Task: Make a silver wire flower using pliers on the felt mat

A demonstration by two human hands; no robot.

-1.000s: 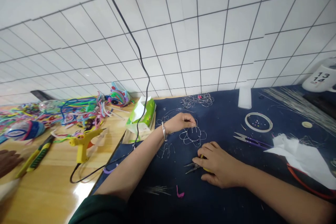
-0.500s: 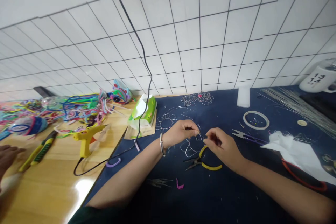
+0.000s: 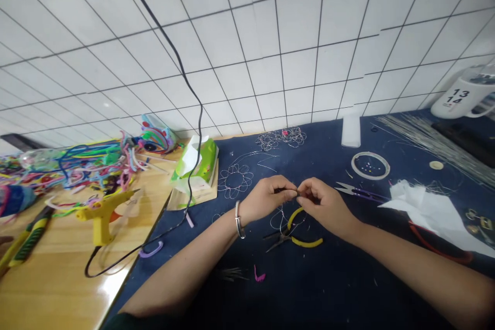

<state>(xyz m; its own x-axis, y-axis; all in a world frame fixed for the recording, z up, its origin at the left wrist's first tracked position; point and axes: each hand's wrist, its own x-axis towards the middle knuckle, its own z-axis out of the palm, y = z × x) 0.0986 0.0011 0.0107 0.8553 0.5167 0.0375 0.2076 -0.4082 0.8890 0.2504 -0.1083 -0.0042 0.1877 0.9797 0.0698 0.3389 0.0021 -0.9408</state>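
Note:
My left hand [image 3: 270, 197], with a silver bangle at the wrist, pinches thumb and fingers together over the dark blue cloth. My right hand [image 3: 328, 206] is closed the same way, and the fingertips of both meet. Between them is thin wire, its held part mostly hidden by the fingers. Looped silver wire [image 3: 281, 218] hangs or lies just below the hands; I cannot tell which. Under my right hand lie yellow-handled pliers [image 3: 307, 243], jaws pointing left. A flower-shaped wire ring [image 3: 232, 170] rests flat to the left.
Purple-handled snips [image 3: 361, 193], a round dish of beads [image 3: 355, 171] and white tissue [image 3: 423, 206] lie right. Wire bundles [image 3: 292, 136] sit at the back. A tissue pack [image 3: 207, 157] and a yellow glue gun [image 3: 101, 219] with a cord stand left. A mug [image 3: 454, 100] stands far right.
My hands have come together, fingertips now touching where a gap with wire showed before. The view has shifted, so the things on the left sit further left.

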